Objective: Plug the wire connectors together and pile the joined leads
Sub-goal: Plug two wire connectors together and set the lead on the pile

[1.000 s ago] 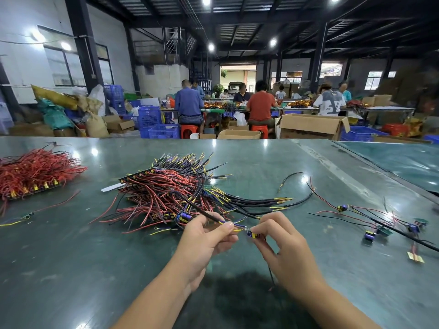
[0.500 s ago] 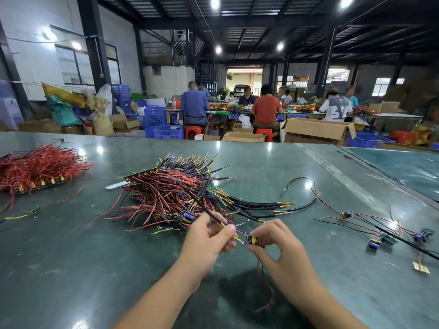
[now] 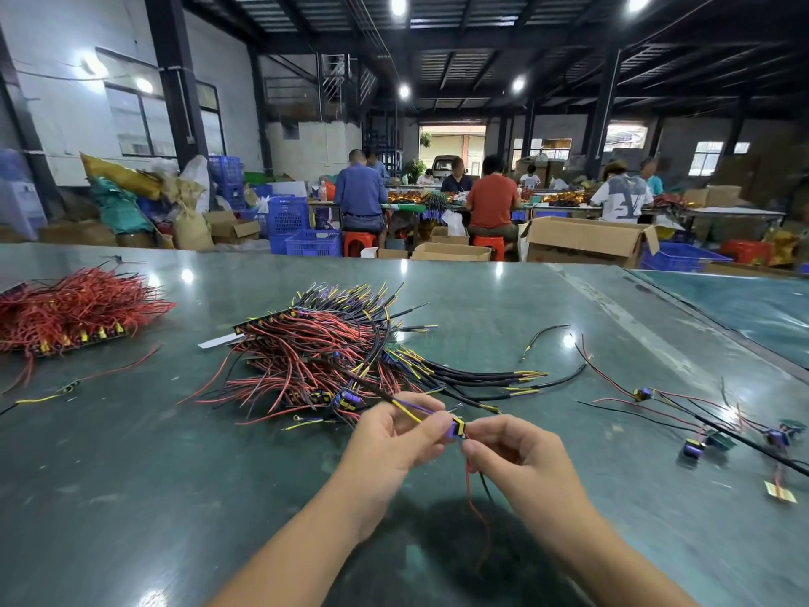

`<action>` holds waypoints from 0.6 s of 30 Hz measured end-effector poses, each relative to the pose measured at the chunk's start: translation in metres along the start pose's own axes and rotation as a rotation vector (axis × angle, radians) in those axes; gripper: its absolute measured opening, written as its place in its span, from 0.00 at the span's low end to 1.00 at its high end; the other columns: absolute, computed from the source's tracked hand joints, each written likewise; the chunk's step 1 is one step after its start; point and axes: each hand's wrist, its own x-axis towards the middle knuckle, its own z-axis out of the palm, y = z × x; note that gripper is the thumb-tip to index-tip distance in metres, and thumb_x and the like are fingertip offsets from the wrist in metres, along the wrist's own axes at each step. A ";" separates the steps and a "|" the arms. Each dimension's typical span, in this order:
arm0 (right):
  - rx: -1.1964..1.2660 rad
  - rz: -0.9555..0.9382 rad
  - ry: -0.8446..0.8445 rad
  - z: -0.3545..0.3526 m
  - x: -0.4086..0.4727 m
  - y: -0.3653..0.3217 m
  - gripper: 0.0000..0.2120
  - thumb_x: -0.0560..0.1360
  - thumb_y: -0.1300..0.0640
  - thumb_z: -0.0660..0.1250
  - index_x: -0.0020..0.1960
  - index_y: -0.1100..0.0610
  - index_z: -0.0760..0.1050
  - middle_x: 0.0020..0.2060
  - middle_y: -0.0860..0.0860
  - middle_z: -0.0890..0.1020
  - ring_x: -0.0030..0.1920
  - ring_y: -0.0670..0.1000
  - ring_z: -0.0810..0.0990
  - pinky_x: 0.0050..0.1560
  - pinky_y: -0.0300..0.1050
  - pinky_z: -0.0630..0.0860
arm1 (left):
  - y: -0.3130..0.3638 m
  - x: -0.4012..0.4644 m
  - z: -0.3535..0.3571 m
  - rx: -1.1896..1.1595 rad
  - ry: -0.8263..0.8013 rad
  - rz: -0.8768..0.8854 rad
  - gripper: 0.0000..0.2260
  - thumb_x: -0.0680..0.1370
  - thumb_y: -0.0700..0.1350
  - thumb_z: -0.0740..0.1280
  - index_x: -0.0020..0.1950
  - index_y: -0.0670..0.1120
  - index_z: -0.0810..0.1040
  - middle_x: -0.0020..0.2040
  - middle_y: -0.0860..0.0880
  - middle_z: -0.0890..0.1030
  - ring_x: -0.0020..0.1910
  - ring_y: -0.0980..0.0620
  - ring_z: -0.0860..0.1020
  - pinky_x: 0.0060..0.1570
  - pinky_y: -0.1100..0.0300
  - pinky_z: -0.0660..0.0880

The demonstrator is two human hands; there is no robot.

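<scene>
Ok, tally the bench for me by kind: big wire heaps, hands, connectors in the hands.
Big wire heaps: 2, red heap and mixed heap
Hands: 2, left hand and right hand
Held connectors: 1, the connector
Total: 5

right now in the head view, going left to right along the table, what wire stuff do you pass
red wire heap → single yellow-tipped lead → big mixed bundle → connector pair pinched between left hand and right hand → joined leads

No legible text, label or number anywhere; shirt print (image 3: pixel 627 195) in the background too blurred.
</scene>
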 end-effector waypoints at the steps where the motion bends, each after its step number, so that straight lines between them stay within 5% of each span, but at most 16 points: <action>1: -0.047 -0.007 -0.003 0.000 -0.001 0.000 0.10 0.71 0.68 0.71 0.38 0.54 0.82 0.34 0.53 0.84 0.33 0.47 0.80 0.38 0.37 0.77 | 0.000 -0.001 0.002 0.011 -0.020 -0.011 0.06 0.70 0.42 0.71 0.45 0.42 0.79 0.38 0.46 0.84 0.39 0.54 0.82 0.40 0.63 0.78; 5: -0.417 -0.119 0.055 -0.001 -0.004 -0.004 0.10 0.71 0.63 0.71 0.37 0.48 0.82 0.31 0.43 0.82 0.30 0.41 0.76 0.35 0.33 0.72 | 0.001 -0.002 0.004 0.066 -0.003 -0.003 0.03 0.75 0.33 0.68 0.44 0.40 0.79 0.35 0.47 0.83 0.36 0.56 0.82 0.38 0.66 0.77; 9: -0.789 -0.220 0.049 -0.010 -0.001 -0.008 0.06 0.73 0.55 0.70 0.39 0.44 0.79 0.34 0.38 0.78 0.37 0.42 0.77 0.41 0.44 0.75 | 0.003 -0.002 0.003 0.114 -0.009 0.008 0.03 0.75 0.33 0.68 0.44 0.39 0.79 0.34 0.46 0.82 0.35 0.55 0.81 0.38 0.66 0.77; 14: -0.763 -0.134 -0.112 -0.020 0.003 -0.007 0.11 0.79 0.55 0.62 0.40 0.43 0.68 0.32 0.34 0.75 0.32 0.42 0.73 0.39 0.41 0.72 | 0.008 -0.003 0.002 0.128 -0.035 0.020 0.04 0.74 0.32 0.68 0.43 0.39 0.80 0.34 0.45 0.82 0.35 0.54 0.81 0.39 0.65 0.78; 18: -0.758 -0.225 -0.165 -0.023 0.004 -0.008 0.10 0.79 0.54 0.61 0.41 0.42 0.67 0.36 0.41 0.75 0.38 0.43 0.72 0.40 0.39 0.70 | 0.011 -0.003 0.000 0.146 -0.021 0.036 0.03 0.75 0.32 0.67 0.44 0.38 0.79 0.34 0.45 0.82 0.36 0.54 0.82 0.39 0.63 0.78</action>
